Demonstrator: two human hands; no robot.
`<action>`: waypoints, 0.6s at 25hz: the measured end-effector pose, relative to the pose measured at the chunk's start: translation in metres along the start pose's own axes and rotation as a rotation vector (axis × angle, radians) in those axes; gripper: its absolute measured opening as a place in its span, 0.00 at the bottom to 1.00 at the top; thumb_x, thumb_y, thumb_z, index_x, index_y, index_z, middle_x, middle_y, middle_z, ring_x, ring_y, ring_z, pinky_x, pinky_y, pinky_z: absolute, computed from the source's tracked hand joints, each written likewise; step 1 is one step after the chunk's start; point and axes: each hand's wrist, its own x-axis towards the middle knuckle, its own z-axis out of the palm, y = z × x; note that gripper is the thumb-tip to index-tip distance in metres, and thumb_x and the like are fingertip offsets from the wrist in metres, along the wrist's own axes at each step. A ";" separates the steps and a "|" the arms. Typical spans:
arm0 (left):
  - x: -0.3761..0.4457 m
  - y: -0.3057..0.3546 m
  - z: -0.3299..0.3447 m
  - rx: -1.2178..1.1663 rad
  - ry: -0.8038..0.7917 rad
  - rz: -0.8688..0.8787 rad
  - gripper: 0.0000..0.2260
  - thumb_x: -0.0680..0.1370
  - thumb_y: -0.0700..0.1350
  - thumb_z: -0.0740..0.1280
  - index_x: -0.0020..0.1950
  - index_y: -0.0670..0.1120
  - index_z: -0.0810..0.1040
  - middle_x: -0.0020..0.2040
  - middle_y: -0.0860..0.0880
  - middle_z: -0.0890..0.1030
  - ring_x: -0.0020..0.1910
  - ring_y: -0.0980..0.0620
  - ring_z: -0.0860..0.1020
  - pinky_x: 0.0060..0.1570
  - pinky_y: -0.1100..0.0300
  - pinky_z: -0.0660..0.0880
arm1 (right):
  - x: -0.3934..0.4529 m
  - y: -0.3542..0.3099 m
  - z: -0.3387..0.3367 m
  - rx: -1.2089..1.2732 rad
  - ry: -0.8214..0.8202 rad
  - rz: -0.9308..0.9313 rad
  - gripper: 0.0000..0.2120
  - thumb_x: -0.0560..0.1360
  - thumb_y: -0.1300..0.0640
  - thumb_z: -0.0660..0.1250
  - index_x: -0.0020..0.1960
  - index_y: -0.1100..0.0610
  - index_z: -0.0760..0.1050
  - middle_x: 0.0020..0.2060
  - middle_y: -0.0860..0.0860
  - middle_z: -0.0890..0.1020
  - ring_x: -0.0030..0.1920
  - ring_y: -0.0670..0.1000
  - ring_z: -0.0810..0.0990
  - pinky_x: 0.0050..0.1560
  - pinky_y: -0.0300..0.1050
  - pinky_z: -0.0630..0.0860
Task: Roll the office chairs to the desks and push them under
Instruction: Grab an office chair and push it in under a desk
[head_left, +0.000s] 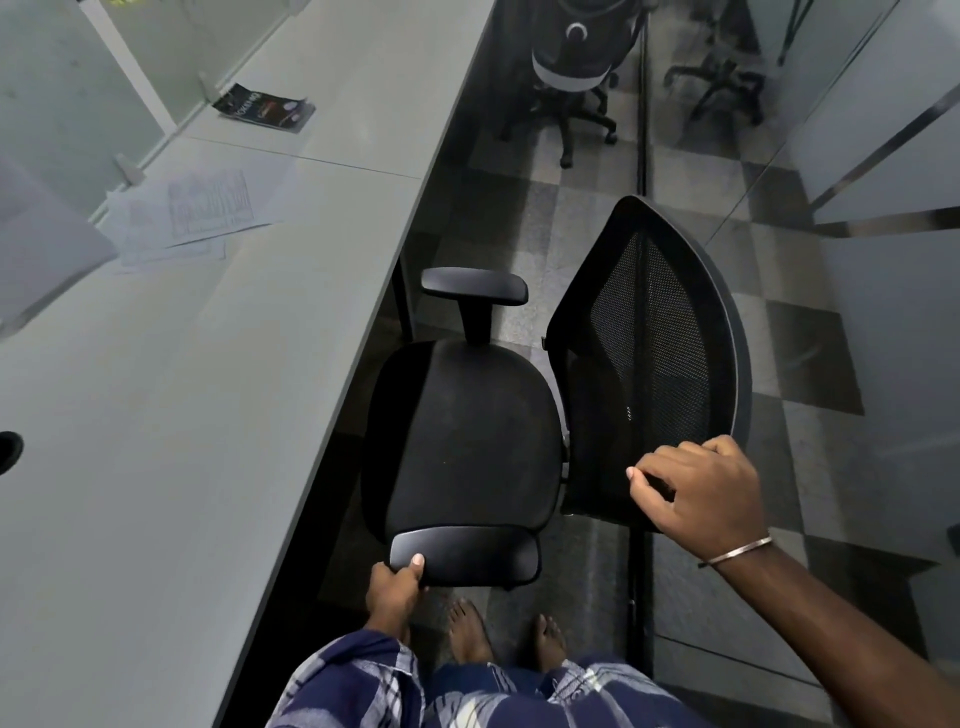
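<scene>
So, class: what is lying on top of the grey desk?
On the desk lie printed papers and a dark booklet. Whatever is beneath the papers is covered, and a dark object at the left edge is cut off.

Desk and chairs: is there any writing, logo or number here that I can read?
Dark booklet on the desk: has lettering, too blurred to read.
Printed papers on the desk: lines of print, too small to read.
Far chair: a white crescent mark, no words.

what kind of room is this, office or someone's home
Most likely an open-plan office. A long grey desk runs along frosted glass partitions, with printed papers on it. The person holds a black mesh-backed office chair, and another wheeled chair stands farther down the carpet-tiled aisle.
</scene>
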 end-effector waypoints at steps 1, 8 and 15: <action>0.003 0.002 -0.003 0.029 0.005 0.008 0.14 0.81 0.45 0.72 0.56 0.36 0.73 0.57 0.33 0.80 0.56 0.37 0.80 0.57 0.45 0.78 | -0.001 -0.005 -0.002 0.011 -0.004 0.011 0.16 0.77 0.46 0.64 0.34 0.50 0.79 0.27 0.45 0.76 0.29 0.50 0.75 0.41 0.50 0.67; 0.014 0.044 -0.038 0.073 0.194 0.115 0.25 0.81 0.44 0.72 0.73 0.38 0.67 0.68 0.30 0.75 0.67 0.31 0.75 0.66 0.45 0.71 | -0.025 -0.066 -0.024 0.181 -0.133 0.000 0.11 0.76 0.44 0.66 0.38 0.46 0.80 0.31 0.42 0.79 0.32 0.45 0.76 0.39 0.48 0.69; -0.020 0.073 -0.027 0.243 0.048 0.559 0.29 0.78 0.40 0.75 0.77 0.38 0.69 0.73 0.37 0.72 0.73 0.39 0.71 0.73 0.47 0.68 | 0.031 -0.016 -0.038 0.314 -0.108 -0.236 0.16 0.81 0.41 0.62 0.45 0.48 0.84 0.40 0.42 0.83 0.42 0.48 0.81 0.41 0.50 0.75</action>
